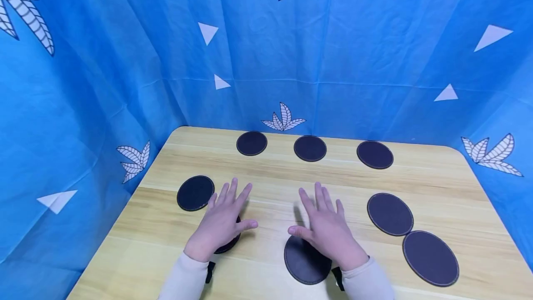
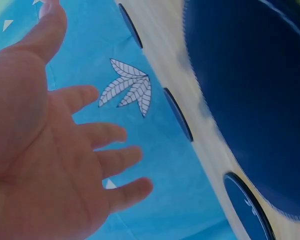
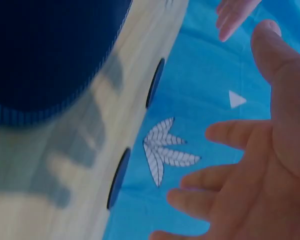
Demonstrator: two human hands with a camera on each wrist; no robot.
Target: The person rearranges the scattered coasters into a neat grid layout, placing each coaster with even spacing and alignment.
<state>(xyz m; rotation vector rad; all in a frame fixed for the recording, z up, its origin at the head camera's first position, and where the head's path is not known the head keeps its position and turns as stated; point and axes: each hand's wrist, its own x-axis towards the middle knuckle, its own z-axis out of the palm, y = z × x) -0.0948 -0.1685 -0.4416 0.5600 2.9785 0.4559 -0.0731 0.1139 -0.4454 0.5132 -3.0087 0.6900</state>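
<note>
Shown palm-down over the worktop (image 1: 264, 274), with left hand (image 1: 222, 221) and right hand (image 1: 329, 231) spread in wide grips. Seen partly covered beneath: near disc (image 1: 230, 244) at the left hand's 5 o'clock, large disc (image 1: 301, 263) at the right hand's 7 o'clock. Set outward: lone disc (image 1: 195, 193) at the left hand's 10 o'clock, paired discs (image 1: 390, 214) at the right hand's 3 o'clock, spaced discs (image 1: 310, 148) along the 12 o'clock edge, then blue curtain (image 1: 266, 59).

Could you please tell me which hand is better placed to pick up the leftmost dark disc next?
Probably the left hand: in the head view it appears right beside the leftmost dark disc, and it holds nothing. The right hand, also empty, is farther off, partly covering another disc.
</note>
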